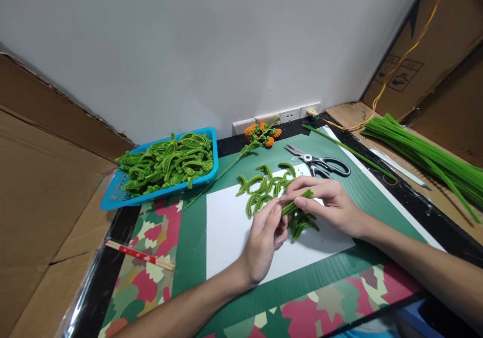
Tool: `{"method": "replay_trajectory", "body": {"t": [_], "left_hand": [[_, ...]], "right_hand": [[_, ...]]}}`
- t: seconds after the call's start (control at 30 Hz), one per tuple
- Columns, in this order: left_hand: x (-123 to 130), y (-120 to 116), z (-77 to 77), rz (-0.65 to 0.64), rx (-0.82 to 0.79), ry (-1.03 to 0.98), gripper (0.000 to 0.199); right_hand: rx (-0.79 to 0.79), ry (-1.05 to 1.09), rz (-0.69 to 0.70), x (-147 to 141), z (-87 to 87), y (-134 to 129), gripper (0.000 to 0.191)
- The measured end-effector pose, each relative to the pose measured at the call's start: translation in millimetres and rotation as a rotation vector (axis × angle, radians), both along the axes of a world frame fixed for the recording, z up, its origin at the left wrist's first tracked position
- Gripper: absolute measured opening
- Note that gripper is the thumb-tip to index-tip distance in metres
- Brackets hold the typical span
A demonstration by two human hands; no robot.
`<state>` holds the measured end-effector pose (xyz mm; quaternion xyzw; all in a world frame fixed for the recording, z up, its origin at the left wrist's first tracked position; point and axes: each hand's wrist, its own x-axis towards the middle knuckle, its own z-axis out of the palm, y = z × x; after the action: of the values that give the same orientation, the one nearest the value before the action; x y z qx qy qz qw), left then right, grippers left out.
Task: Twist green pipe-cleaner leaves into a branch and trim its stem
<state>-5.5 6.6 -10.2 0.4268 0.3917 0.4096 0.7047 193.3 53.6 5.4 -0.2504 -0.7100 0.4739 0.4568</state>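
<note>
Over the white sheet (226, 242), both hands meet around a short green pipe-cleaner piece (292, 207). My left hand (266, 235) is closed, with thumb and forefinger pinched at the piece's near end. My right hand (326, 202) has its thumb and fingers closed on the same piece from the other side. Several curled green pipe-cleaner pieces (256, 184) lie on the sheet beyond the hands, and more (302, 226) lie under the right hand. Fingers hide part of the held piece. Black-handled scissors (319, 164) rest just beyond my right hand, blades partly apart.
A blue basket (158, 192) heaped with green pieces stands at the left. Behind the sheet lies an orange-flowered stem (260, 137). Long green pipe cleaners (426, 152) are bundled at the right. Wrapped chopsticks (139, 255) lie at the left; a power cable (377, 99) runs to the wall sockets.
</note>
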Motion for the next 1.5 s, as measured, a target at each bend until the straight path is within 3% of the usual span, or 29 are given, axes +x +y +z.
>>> {"method": "replay_trajectory", "body": {"t": [0.37,0.7,1.1,1.5], "left_hand": [[0.7,0.1,0.9,-0.036,-0.001,0.051,0.045],[-0.3,0.3,3.0,-0.078,0.054,0.113,0.038],[1.6,-1.1,5.7,-0.040,0.026,0.111,0.038],[2.0,-0.7,0.6,-0.028,0.051,0.061,0.030]], "right_hand": [[-0.005,-0.036,-0.015,1.5,1.3,0.8,0.031],[-0.063,-0.102,-0.081,2.2,-1.2,1.1,0.046],[-0.083,-0.065,-0.208,6.4,-0.9,2.0,0.050],[-0.006,-0.104,-0.187,4.6,4.9,2.0,0.040]]}}
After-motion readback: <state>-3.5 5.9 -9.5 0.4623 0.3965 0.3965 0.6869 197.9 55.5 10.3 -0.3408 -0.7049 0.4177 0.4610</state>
